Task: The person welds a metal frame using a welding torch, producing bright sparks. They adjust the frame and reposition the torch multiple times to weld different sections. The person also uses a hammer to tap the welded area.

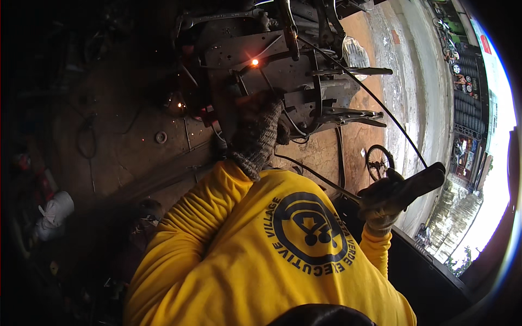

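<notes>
My right hand [379,202], in a dark glove, is closed round a dark welding electrode holder [416,185]. A long thin electrode [375,99] runs from its far end up and left to a metal frame. A black cable [315,173] leads to the holder's back end. My left hand [256,130], in a grey knitted glove, reaches against the dark metal frame [223,54]. Its fingers look curled in shadow, and what they grip is hidden. An orange spot [255,62] glows on the frame, above my left hand.
Clamps or locking pliers [353,115] stick out at the frame's right side. A wrench [217,17] lies across its top. Small sparks [179,105] and a metal ring [161,137] show over the brown floor at left. A bicycle wheel [379,162] stands beyond, beside the road.
</notes>
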The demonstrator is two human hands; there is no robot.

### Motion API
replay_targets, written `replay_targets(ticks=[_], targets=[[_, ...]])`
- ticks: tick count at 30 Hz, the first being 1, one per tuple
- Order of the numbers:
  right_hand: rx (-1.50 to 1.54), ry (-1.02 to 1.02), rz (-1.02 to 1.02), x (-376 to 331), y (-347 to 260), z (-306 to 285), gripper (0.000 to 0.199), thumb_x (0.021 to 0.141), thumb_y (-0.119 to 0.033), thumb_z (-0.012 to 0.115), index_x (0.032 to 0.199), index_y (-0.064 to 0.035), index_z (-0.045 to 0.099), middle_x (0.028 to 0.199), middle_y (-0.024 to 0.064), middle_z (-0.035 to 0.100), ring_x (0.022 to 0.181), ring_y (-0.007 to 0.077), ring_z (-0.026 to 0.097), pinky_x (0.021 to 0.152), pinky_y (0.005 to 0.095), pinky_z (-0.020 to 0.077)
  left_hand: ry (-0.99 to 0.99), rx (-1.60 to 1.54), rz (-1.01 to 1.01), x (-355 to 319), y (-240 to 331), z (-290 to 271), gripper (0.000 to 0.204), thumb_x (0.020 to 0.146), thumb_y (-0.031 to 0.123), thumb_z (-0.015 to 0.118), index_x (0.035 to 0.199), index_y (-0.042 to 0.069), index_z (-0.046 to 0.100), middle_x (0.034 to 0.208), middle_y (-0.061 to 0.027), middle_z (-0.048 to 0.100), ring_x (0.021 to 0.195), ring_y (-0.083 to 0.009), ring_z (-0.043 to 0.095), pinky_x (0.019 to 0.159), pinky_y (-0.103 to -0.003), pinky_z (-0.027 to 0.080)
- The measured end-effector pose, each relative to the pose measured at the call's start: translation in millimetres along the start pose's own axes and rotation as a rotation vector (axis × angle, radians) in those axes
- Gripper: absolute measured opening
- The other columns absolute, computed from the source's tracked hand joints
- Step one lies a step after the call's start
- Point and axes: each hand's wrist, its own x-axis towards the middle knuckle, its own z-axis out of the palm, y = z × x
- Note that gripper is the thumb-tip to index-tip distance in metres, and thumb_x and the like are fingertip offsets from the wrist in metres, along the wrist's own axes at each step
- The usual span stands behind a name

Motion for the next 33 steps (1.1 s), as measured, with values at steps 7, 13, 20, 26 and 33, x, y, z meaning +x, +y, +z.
replay_targets(ticks=[7,13,20,26,33], targets=[[0.511,0.05,-0.032,-15.4,1.3,7.1,0.068,0.094,-0.029,0.068,0.141,0.0086,0.038,0.088,0.0147,0.059,0.067,0.025,0.062,0.064,0.0426,0.055,-0.072,0.121,-0.106,0.0,17.5,-4.2,0.033,0.102,0.013,0.049,0.134,0.011,0.057,0.121,-0.0102,0.062,0.094,-0.02,0.065,0.079,-0.032,0.054],[0.788,0.116,0.016,-32.7,13.0,-9.8,0.066,0.095,-0.022,0.067,0.143,0.009,0.034,0.099,0.0194,0.062,0.075,0.0294,0.066,0.066,0.0472,0.0586,-0.097,0.61,0.133,-6.9,4.3,-8.8,0.044,0.097,0.004,0.047,0.14,0.013,0.052,0.137,-0.0152,0.055,0.114,-0.0317,0.062,0.094,-0.038,0.052],[0.538,0.118,-0.255,-49.8,24.5,-11.1,0.086,0.082,-0.027,0.083,0.142,0.011,0.033,0.1,0.0195,0.064,0.073,0.0267,0.068,0.068,0.0425,0.0619,-0.142,0.69,-0.019,0.4,9.6,-7.8,0.038,0.099,0.012,0.049,0.138,0.012,0.054,0.14,-0.0171,0.054,0.119,-0.0345,0.059,0.1,-0.038,0.051],[0.457,0.131,-0.402,-38.0,27.0,-35.7,0.089,0.083,-0.033,0.083,0.143,0.0102,0.033,0.097,0.0153,0.065,0.073,0.0219,0.07,0.068,0.0399,0.0637,0.1,0.189,-0.367,9.3,6.8,-0.7,0.04,0.098,0.037,0.061,0.125,0.006,0.061,0.114,-0.0148,0.067,0.102,-0.0268,0.067,0.084,-0.038,0.055],[0.287,0.507,-0.35,-0.8,33.3,-72.7,0.063,0.096,-0.044,0.055,0.136,0.0042,0.044,0.093,0.0137,0.063,0.067,0.0195,0.065,0.06,0.0333,0.0614,0.16,-0.329,-0.484,-14.1,34.1,14.5,0.025,0.095,0.032,0.067,0.106,0.01,0.062,0.065,-0.004,0.065,0.05,-0.0144,0.06,0.051,-0.029,0.051]])
